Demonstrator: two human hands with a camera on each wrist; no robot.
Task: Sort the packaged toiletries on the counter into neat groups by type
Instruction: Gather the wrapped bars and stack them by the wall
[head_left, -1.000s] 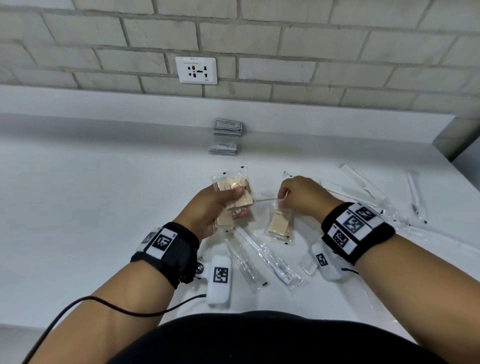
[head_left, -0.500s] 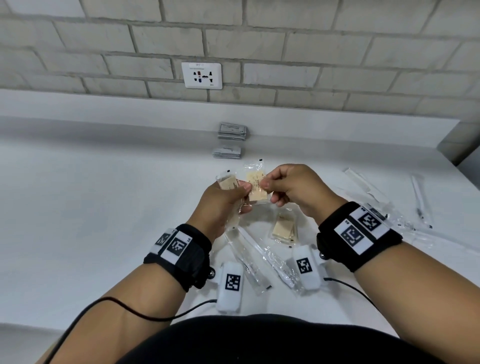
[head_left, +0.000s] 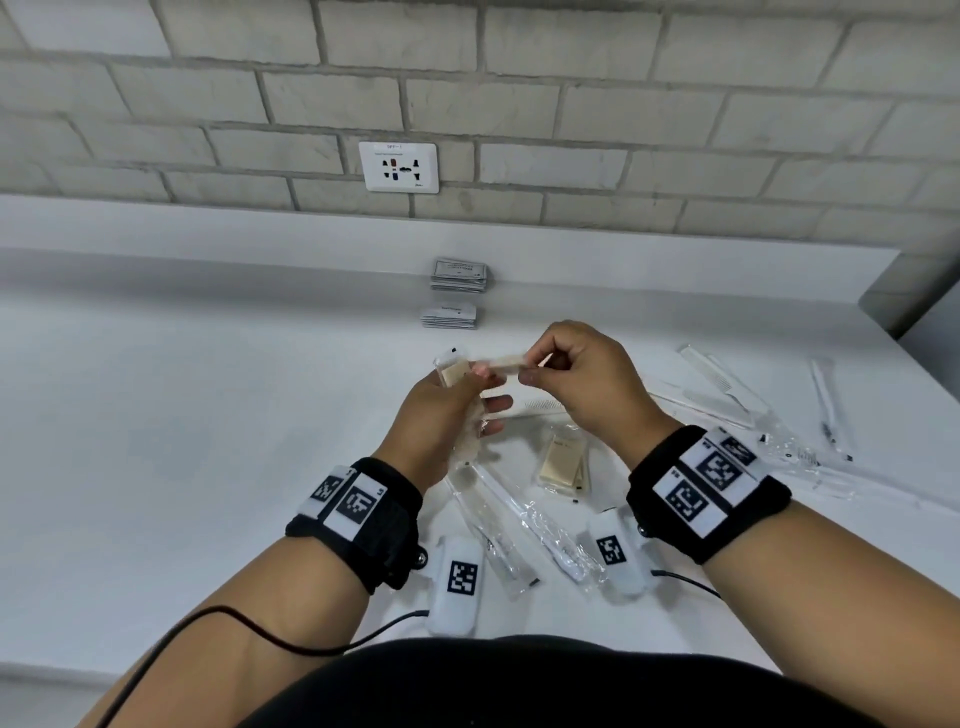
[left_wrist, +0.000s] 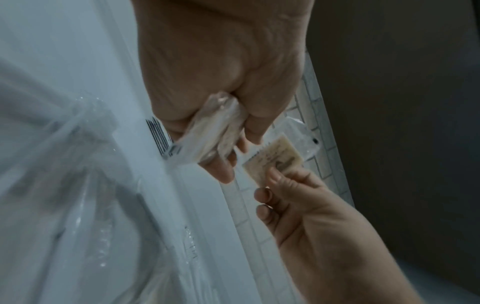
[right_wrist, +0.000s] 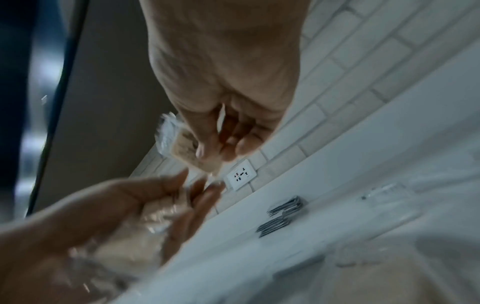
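My left hand (head_left: 457, 400) grips a small stack of beige packets in clear wrap (head_left: 452, 371), raised above the white counter (head_left: 182, 441); in the left wrist view the stack (left_wrist: 213, 131) sits between curled fingers. My right hand (head_left: 576, 379) pinches one more beige packet (head_left: 501, 362) between thumb and forefinger, its end touching the stack. The pinched packet shows in the left wrist view (left_wrist: 272, 158) and the right wrist view (right_wrist: 192, 152). Two beige packets (head_left: 563, 460) lie on the counter below the hands.
Two low piles of grey sachets (head_left: 460, 274) (head_left: 449, 316) sit at the back by the ledge. Wrapped toothbrushes (head_left: 524, 525) lie near my body. Wrapped combs (head_left: 722, 384) and thin wrapped items (head_left: 826, 405) spread at the right. A wall socket (head_left: 399, 167) is behind.
My right hand picked one beige packet off the counter, lifted it and brought it against the stack in my left hand. Both hands rose above the counter.
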